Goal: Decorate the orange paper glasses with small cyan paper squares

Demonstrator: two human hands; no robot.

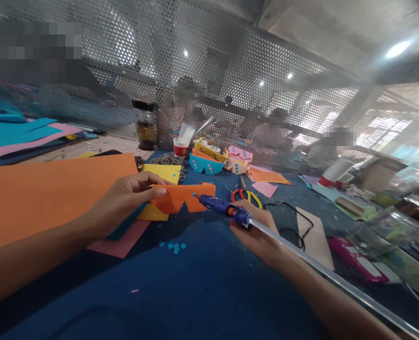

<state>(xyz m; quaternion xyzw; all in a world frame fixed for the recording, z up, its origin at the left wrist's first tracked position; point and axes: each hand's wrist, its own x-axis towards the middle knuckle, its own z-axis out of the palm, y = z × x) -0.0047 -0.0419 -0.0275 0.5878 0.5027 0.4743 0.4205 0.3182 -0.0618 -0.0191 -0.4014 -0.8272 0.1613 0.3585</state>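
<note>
Between thumb and fingers, my left hand (138, 191) pinches the left end of a folded orange paper cutout (174, 197) with a V-shaped notch in its lower edge. My right hand (254, 226) is wrapped round a blue glue gun (223, 208), from whose back a long clear glue stick (312, 264) runs. The gun's nozzle meets, or almost meets, a small blue paper square (194, 194) on the cutout; contact is hard to tell. Several loose blue paper squares (176, 247) lie on the blue table (195, 293) below the cutout.
Large orange sheets (54, 198) spread at left. Behind stand a jar (146, 125), a paper cup (180, 147) and decorated cutouts, one blue (205, 163). Scissors (247, 196) and a black cord (301, 236) lie near my right hand. A perforated metal screen (223, 71) rises behind; people are beyond it.
</note>
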